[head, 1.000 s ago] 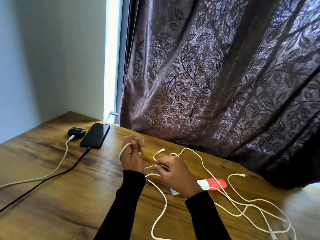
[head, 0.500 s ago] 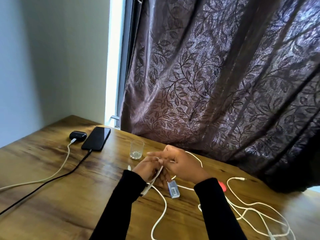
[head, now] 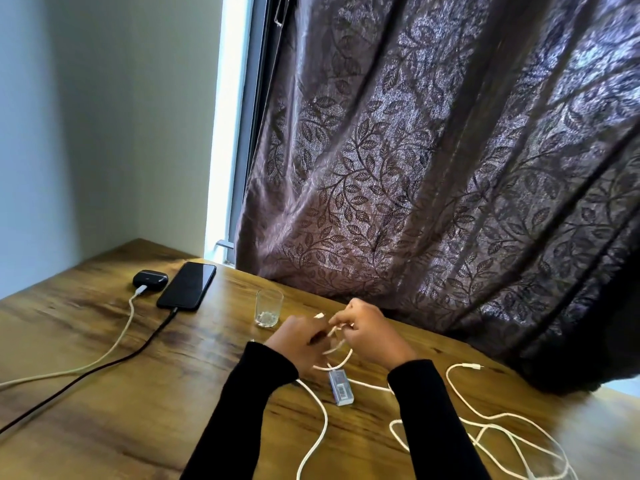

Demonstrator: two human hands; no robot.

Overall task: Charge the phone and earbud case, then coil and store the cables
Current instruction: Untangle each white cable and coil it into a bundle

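Observation:
A black phone (head: 187, 285) lies at the back left of the wooden table (head: 104, 393) with a black cable (head: 114, 360) plugged in. Beside it sits a black earbud case (head: 150, 279) with a cream cable (head: 114, 344) plugged in. My left hand (head: 298, 344) and my right hand (head: 372, 336) meet over the table's middle, both gripping loops of a white cable (head: 318, 427) that trails toward me. Another white cable (head: 502, 427) sprawls loose at the right.
A small clear glass (head: 268, 308) stands just behind my hands. A small grey box with a barcode (head: 341, 388) lies under them. A dark leaf-patterned curtain (head: 433, 168) hangs over the table's back edge; a wall closes the left.
My hands came together and shifted right and back, gathering the white cable into loops. The view tilted, bringing the glass into sight; the red-and-white item is hidden now.

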